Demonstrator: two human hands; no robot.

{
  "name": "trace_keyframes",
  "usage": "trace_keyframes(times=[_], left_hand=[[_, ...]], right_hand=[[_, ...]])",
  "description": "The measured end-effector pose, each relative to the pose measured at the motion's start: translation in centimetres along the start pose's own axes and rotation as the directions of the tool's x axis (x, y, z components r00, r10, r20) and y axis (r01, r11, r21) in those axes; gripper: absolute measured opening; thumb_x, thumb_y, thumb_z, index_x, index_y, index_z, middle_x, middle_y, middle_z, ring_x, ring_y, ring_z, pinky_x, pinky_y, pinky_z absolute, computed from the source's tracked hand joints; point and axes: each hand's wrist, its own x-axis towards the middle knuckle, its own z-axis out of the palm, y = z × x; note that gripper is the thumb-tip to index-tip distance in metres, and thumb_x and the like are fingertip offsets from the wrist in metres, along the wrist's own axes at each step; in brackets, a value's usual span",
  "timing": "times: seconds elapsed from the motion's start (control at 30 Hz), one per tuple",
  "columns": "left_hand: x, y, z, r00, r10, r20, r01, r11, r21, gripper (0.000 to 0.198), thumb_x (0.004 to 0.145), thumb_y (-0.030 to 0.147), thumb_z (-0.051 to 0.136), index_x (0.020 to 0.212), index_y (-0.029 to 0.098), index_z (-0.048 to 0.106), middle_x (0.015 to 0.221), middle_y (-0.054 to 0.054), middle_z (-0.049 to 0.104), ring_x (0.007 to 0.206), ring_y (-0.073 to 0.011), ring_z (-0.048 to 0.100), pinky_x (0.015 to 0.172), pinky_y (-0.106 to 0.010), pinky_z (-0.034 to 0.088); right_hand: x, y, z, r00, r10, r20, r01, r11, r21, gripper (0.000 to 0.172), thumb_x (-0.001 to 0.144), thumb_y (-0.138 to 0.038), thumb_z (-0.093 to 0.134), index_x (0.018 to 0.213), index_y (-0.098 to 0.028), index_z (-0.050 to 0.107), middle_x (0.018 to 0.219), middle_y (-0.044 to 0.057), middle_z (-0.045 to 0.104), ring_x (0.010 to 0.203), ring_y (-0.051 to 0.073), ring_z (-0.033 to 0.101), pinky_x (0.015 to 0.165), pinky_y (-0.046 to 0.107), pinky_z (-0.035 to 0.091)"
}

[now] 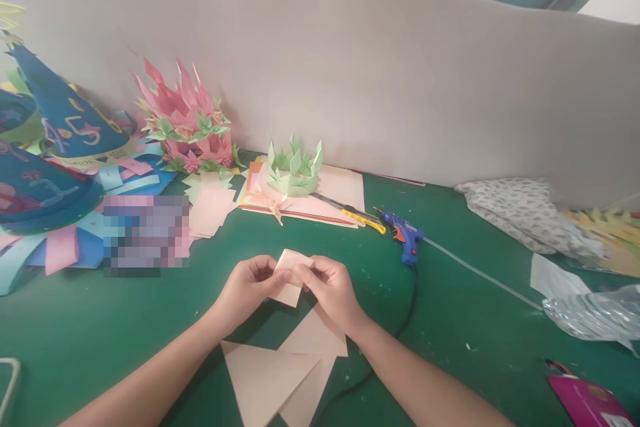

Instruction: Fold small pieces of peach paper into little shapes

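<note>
A small folded piece of pale peach paper (289, 295) is pinched between both hands above the green table. My left hand (250, 285) grips its left side, thumb on top and fingers curled behind. On the right side, my right hand (331, 287) holds it with thumb and fingers closed, the two thumbs nearly meeting. Below the hands lie several loose sheets of the same pale paper (265, 373), overlapping one another. The fingers behind the folded paper are partly hidden.
Beyond my hands, a blue glue gun (407, 240) with a trailing cord and a yellow utility knife (367, 219) lie near a green paper crown (295, 173) on stacked sheets (340, 190). Pink crowns (193, 127) and blue cone hats (75, 113) crowd the left. A plastic bottle (595, 313) lies right.
</note>
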Motion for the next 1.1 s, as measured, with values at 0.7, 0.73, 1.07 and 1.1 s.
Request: trace_keyframes(times=[0.7, 0.73, 1.07, 1.1], left_hand=[[-0.4, -0.2, -0.1, 0.998, 0.066, 0.015, -0.067, 0.992, 0.105, 0.033, 0.069, 0.047, 0.060, 0.073, 0.014, 0.061, 0.060, 0.000, 0.058, 0.054, -0.0120, 0.050, 0.047, -0.021, 0.038], [-0.4, -0.2, -0.1, 0.998, 0.065, 0.025, -0.067, 0.994, 0.089, 0.032, 0.070, 0.046, 0.060, 0.074, 0.014, 0.061, 0.062, 0.000, 0.058, 0.055, -0.0119, 0.051, 0.048, -0.021, 0.038], [-0.7, -0.5, 0.3, 0.991, 0.101, 0.089, -0.112, 0.986, 0.127, 0.027, 0.072, 0.041, 0.058, 0.074, 0.014, 0.058, 0.061, 0.001, 0.054, 0.054, -0.0106, 0.047, 0.048, -0.021, 0.036], [-0.8, -0.5, 0.4, 0.990, 0.104, 0.093, -0.118, 0.981, 0.151, 0.026, 0.072, 0.040, 0.057, 0.072, 0.014, 0.058, 0.060, 0.002, 0.053, 0.052, -0.0099, 0.045, 0.047, -0.020, 0.034]], right_hand=[[0.0, 0.2, 0.2, 0.998, -0.052, -0.037, 0.048, 0.994, -0.103, 0.042, 0.076, -0.034, 0.058, 0.047, -0.017, 0.033, 0.051, -0.006, 0.026, 0.052, 0.008, 0.027, 0.048, 0.021, 0.023], [0.0, 0.2, 0.2, 0.998, -0.045, -0.036, 0.041, 0.995, -0.093, 0.042, 0.076, -0.034, 0.058, 0.047, -0.017, 0.034, 0.051, -0.006, 0.026, 0.052, 0.008, 0.028, 0.048, 0.021, 0.024], [-0.1, -0.9, 0.2, 0.996, -0.074, 0.046, 0.069, 0.992, 0.105, 0.020, 0.076, -0.033, 0.059, 0.065, -0.016, 0.059, 0.065, 0.000, 0.054, 0.062, 0.012, 0.047, 0.059, 0.023, 0.040], [-0.1, -1.0, 0.2, 0.996, -0.078, 0.038, 0.075, 0.993, 0.086, 0.021, 0.076, -0.032, 0.059, 0.063, -0.016, 0.058, 0.063, 0.000, 0.052, 0.061, 0.011, 0.046, 0.059, 0.022, 0.039]])
